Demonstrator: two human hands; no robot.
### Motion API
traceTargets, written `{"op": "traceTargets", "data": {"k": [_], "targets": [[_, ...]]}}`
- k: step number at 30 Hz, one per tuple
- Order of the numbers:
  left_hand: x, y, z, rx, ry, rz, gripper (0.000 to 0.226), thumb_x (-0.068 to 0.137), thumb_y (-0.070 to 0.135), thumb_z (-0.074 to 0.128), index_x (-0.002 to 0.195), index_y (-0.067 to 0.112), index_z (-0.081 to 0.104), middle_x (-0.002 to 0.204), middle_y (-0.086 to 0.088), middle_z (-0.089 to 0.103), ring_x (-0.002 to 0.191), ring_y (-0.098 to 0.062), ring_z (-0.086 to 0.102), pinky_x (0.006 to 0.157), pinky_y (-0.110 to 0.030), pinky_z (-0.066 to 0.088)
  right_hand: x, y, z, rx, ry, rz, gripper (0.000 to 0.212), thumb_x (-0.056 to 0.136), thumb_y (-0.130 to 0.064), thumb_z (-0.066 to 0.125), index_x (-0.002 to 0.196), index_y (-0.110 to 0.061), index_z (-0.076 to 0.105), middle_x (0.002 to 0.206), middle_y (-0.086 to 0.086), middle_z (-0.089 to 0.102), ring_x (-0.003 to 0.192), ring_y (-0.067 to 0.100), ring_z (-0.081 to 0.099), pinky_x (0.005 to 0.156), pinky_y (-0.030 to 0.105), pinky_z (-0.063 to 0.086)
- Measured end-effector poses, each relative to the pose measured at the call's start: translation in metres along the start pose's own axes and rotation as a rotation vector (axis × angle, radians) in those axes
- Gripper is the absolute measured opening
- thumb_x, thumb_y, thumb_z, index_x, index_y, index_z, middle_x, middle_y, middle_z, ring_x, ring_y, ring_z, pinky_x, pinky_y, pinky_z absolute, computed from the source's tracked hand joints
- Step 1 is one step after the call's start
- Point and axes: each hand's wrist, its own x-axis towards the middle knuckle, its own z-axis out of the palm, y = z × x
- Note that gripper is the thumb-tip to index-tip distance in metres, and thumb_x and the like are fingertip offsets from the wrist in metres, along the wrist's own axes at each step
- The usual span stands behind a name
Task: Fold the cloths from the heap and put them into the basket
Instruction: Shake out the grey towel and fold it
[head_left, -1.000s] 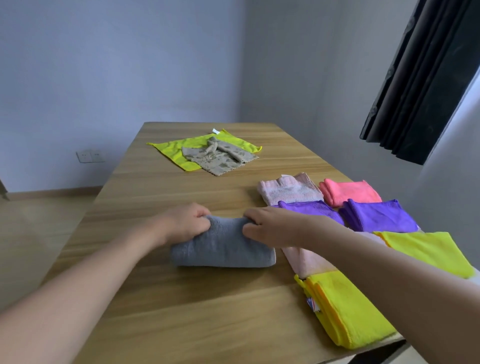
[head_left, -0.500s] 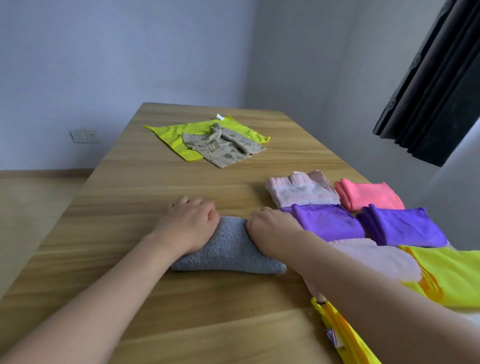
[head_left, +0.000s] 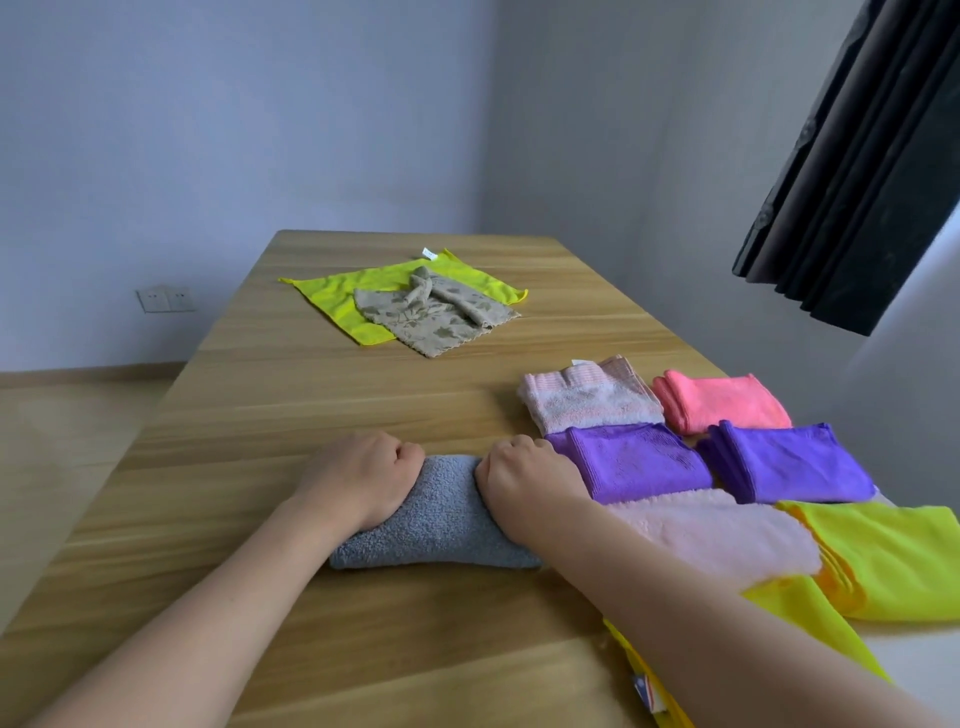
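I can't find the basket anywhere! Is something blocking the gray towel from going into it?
No basket shows in this view, so the way to it cannot be judged. Both the left hand and the right hand already rest on the gray towel, with nothing between them and it.

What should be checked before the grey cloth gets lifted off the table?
1. Grey cloth folded compact: ok.
2. Left hand grips its left end: ok.
3. Right hand grips its right end: ok.
4. Basket in view: not ok, none seen.
5. Folded purple cloth beside the right hand, clear of the grip: cannot tell.
6. Unfolded cloths left, floral cloth on lime cloth: ok.
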Motion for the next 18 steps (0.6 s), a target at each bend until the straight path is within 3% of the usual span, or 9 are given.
{"op": "traceTargets", "data": {"k": [8, 12, 18], "targets": [[-0.018, 0.008, -0.006, -0.026, -0.065, -0.023, 0.048, 0.095, 0.038, 0.027, 0.056, 0.013, 0.039, 0.058, -0.005, 0.048, 0.053, -0.022, 0.043, 0.052, -0.031, 0.031, -0.017, -0.001, 0.001, 0.014, 0.087, -0.017, 0.037, 0.102, -0.017, 0.023, 0.118, 0.002, 0.051, 0.119, 0.019, 0.055, 0.109, 0.036, 0.054, 0.08, 0.039, 0.042], [-0.039, 0.009, -0.006, -0.022, -0.09, -0.029, 0.049, 0.097, 0.036, 0.025, 0.057, 0.013, 0.041, 0.058, -0.003, 0.048, 0.056, -0.021, 0.046, 0.053, -0.03, 0.032, -0.032, -0.003, 0.008, 0.067, 0.084, -0.056, 0.037, 0.098, -0.013, 0.022, 0.116, 0.001, 0.051, 0.113, 0.021, 0.056, 0.103, 0.036, 0.055, 0.071, 0.041, 0.037], [-0.068, 0.016, -0.008, 0.049, -0.174, -0.061, 0.05, 0.097, 0.037, 0.022, 0.069, 0.012, 0.055, 0.074, -0.006, 0.061, 0.071, -0.024, 0.059, 0.063, -0.03, 0.044, -0.067, -0.007, -0.009, -0.147, 0.135, -0.111, 0.032, 0.1, -0.02, 0.027, 0.105, -0.007, 0.056, 0.106, 0.013, 0.063, 0.106, 0.029, 0.047, 0.086, 0.039, 0.03]]}}
